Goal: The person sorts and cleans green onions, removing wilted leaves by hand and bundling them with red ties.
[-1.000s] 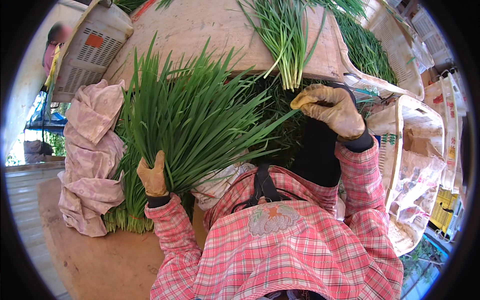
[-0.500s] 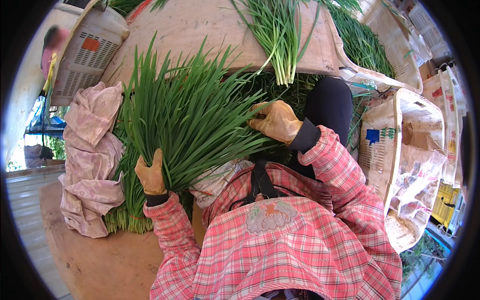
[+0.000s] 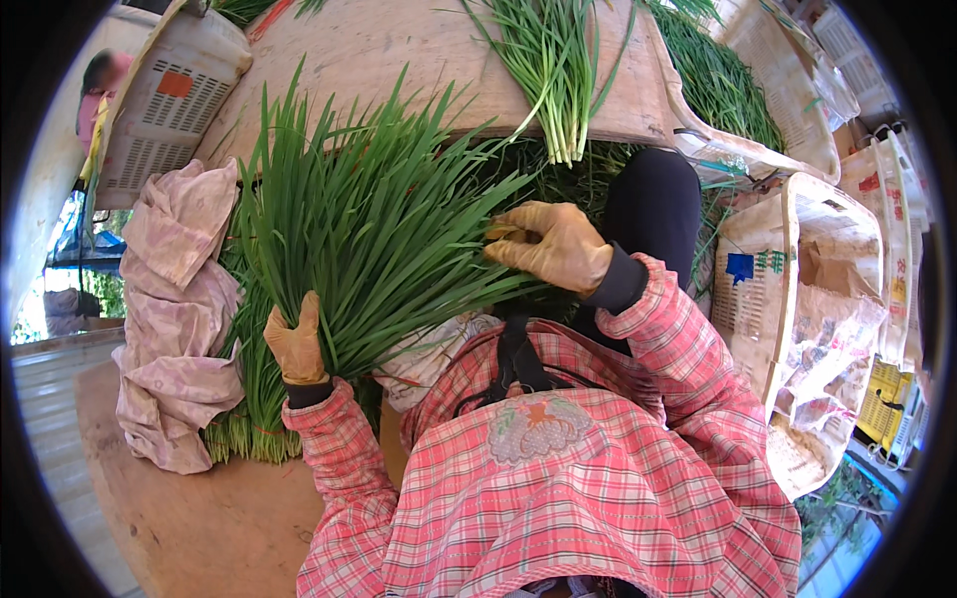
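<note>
A big fan of green garlic chives [image 3: 369, 219] stands in my left hand [image 3: 297, 344], which is gloved and closed round its lower end; the leaves spread up and right. My right hand [image 3: 558, 244], also gloved, is at the right side of the fan. Its fingers and thumb curve toward each other among the leaf tips, and what they pinch, if anything, is hidden. Left of the fan lie tied chive bundles [image 3: 261, 404], partly under a pale pink cloth [image 3: 179, 299].
Ahead, loose chives [image 3: 558, 85] hang over the edge of a wooden board [image 3: 369, 50]. A crate of chives [image 3: 723, 90] stands at the far right, another crate [image 3: 746, 274] near my right knee. A crate [image 3: 184, 90] and a person [image 3: 98, 90] are at the far left.
My right hand has turned slightly, and the gap between its thumb and fingers shows more. My left hand keeps its hold on the chives. The whole view has shifted a little.
</note>
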Motion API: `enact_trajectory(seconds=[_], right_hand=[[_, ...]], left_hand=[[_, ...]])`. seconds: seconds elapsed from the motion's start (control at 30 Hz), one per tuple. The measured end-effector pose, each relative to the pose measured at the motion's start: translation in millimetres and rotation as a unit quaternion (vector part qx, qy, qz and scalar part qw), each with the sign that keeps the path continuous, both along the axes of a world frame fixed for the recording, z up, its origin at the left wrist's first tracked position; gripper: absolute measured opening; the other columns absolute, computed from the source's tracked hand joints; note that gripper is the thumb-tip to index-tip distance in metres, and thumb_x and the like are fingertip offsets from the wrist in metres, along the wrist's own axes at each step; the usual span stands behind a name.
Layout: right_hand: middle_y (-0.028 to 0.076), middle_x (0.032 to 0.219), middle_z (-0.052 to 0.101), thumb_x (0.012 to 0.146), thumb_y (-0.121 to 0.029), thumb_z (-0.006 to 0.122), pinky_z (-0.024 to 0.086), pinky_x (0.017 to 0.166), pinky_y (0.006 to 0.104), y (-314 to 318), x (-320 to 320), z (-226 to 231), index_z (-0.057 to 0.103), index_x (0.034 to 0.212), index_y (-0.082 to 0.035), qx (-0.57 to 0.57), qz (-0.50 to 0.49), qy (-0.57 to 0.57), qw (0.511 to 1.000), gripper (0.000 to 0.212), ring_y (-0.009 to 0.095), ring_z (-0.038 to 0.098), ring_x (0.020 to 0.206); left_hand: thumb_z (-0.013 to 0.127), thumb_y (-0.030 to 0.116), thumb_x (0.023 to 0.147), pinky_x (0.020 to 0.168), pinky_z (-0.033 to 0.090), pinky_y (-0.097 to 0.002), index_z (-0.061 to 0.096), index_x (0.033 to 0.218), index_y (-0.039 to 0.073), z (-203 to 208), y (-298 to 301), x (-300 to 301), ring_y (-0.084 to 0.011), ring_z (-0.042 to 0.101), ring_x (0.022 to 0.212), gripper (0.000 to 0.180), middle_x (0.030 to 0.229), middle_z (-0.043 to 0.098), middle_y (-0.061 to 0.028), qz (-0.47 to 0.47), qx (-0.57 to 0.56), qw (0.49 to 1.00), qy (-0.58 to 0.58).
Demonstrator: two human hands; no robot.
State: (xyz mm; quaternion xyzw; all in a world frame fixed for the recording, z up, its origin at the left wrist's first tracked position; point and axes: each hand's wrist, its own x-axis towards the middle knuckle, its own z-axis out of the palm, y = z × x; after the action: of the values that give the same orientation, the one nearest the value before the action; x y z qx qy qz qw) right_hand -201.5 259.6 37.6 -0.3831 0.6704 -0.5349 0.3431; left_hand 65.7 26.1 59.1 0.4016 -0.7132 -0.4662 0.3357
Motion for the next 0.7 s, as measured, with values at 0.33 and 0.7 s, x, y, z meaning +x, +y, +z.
enact_trajectory(seconds=[0.33,0.7], right_hand=[[0.009,0.075,0.067,0.076,-0.005,0.067,0.05,0.066,0.0288,-17.5,13.4,8.1,0.068,0.081,0.002,-0.124,-0.171,-0.117,0.97,0.009,0.014,0.061,0.07],[0.016,0.083,0.067,0.077,-0.032,0.072,0.049,0.068,0.0347,44.4,-22.7,-26.7,0.067,0.097,0.0,0.108,0.029,-0.003,0.994,0.037,0.025,0.064,0.074]], left_hand=[[0.068,0.01,0.082,0.081,0.045,-0.0277,0.061,0.106,-0.005,0.8,-1.3,1.9,-0.0127,0.057,0.085,0.029,0.1,0.065,-0.0064,0.002,-0.012,1.0,-0.025],[0.068,0.007,0.082,0.076,0.047,-0.0259,0.062,0.101,-0.003,-0.7,-7.2,2.3,-0.0111,0.059,0.081,0.023,0.097,0.065,-0.0055,0.023,0.024,0.999,0.007]])
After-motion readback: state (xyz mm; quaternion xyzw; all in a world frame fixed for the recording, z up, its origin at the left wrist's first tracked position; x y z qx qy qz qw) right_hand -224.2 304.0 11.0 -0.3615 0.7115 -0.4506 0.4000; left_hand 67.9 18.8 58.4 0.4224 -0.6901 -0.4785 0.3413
